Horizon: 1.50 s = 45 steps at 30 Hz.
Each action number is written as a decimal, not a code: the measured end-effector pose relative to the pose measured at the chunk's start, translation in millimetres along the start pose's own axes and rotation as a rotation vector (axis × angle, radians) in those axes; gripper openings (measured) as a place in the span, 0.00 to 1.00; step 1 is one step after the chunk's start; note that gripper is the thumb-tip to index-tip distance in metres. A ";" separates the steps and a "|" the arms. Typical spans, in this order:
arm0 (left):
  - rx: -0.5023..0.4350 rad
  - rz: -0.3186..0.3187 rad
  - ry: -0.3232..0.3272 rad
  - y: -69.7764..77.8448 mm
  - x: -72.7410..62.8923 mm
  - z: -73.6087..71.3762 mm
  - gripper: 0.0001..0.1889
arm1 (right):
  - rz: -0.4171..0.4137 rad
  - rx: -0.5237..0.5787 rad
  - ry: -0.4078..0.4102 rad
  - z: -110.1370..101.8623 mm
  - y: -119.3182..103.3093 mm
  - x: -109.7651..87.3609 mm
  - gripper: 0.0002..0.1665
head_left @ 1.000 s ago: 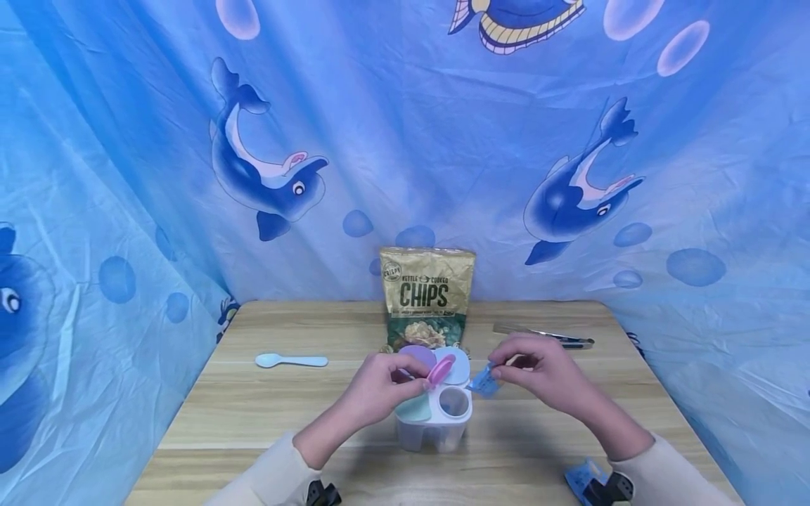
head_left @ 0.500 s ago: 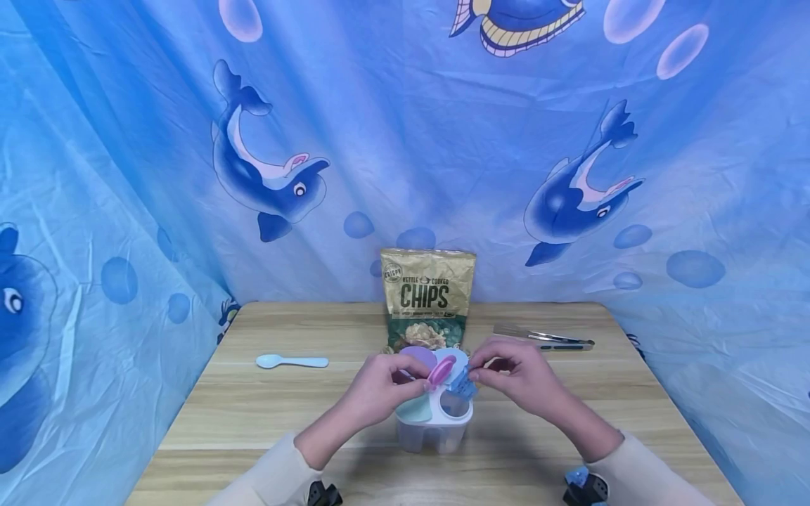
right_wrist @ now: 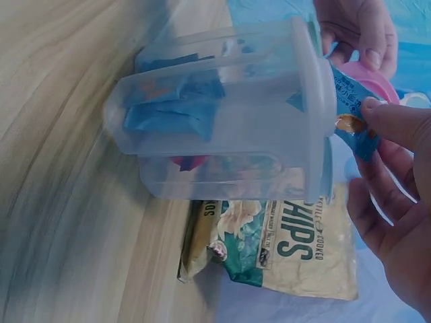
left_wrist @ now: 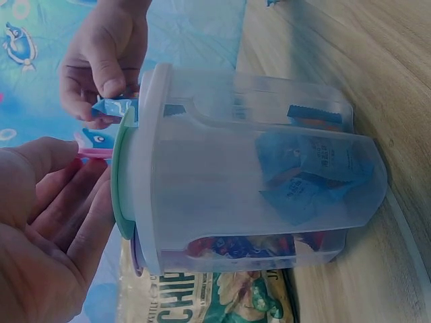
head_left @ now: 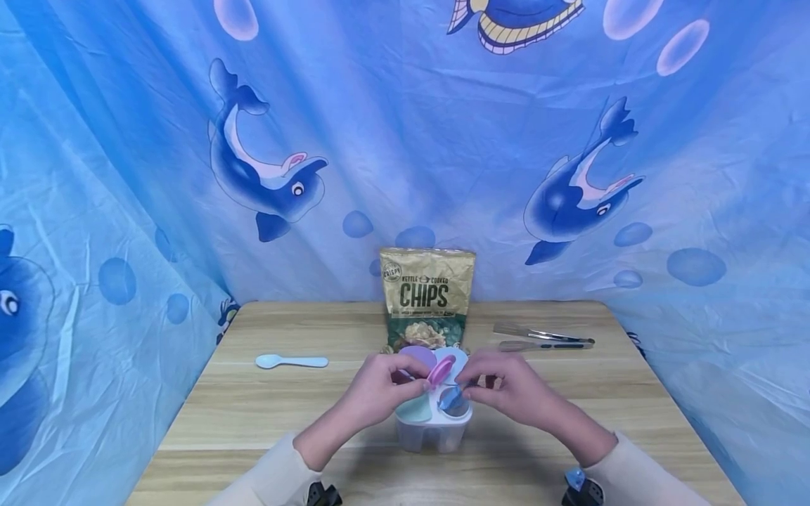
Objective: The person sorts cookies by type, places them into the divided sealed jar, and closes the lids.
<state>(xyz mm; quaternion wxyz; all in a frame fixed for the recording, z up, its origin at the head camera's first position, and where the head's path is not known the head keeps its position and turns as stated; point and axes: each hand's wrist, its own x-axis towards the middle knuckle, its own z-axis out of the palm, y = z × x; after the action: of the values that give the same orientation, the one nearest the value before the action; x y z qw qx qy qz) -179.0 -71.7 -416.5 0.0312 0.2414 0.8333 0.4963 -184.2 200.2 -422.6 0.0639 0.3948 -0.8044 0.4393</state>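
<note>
A clear container with a white top and coloured round lids stands at the middle of the table. My left hand pinches a raised pink lid between thumb and fingers above it. Below that lid is a round uncovered opening. With thumb and fingers my right hand holds a small blue snack packet, its lower end dipping into the opening. Other blue packets lie at the bottom of one compartment in the left wrist view. Red and dark blue wrappers show through another compartment.
Behind the container a chips bag leans upright. A pale blue spoon lies to the left, metal tongs to the back right. Another blue packet is partly hidden by the right wrist camera. A sea-print curtain surrounds the table.
My right hand has moved left with the blue packet, from beside the container to over the opening, and lowered the packet's end into it. The left hand and pink lid have stayed put.
</note>
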 end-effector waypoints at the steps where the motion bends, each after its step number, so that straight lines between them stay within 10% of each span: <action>1: 0.001 0.000 0.000 0.2 -0.1 0.0 0.07 | -0.023 -0.025 -0.006 0.1 -0.3 0.3 0.11; 14: -0.014 0.002 0.000 2.1 -0.5 1.0 0.06 | -0.185 -0.268 -0.134 12.1 2.1 3.8 0.09; 31: 0.005 -0.008 0.000 1.0 0.2 2.8 0.06 | -0.095 -0.189 -0.119 11.5 7.6 -6.3 0.08; 45: 0.001 -0.023 0.006 2.4 -0.2 0.7 0.06 | 0.103 -0.144 -0.053 -30.6 21.5 -40.9 0.15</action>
<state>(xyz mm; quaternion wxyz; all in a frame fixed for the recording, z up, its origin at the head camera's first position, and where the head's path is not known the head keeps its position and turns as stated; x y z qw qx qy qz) -177.7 -70.3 -414.9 0.0344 0.2306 0.8363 0.4962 -178.7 253.5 -436.6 0.0480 0.3587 -0.8546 0.3724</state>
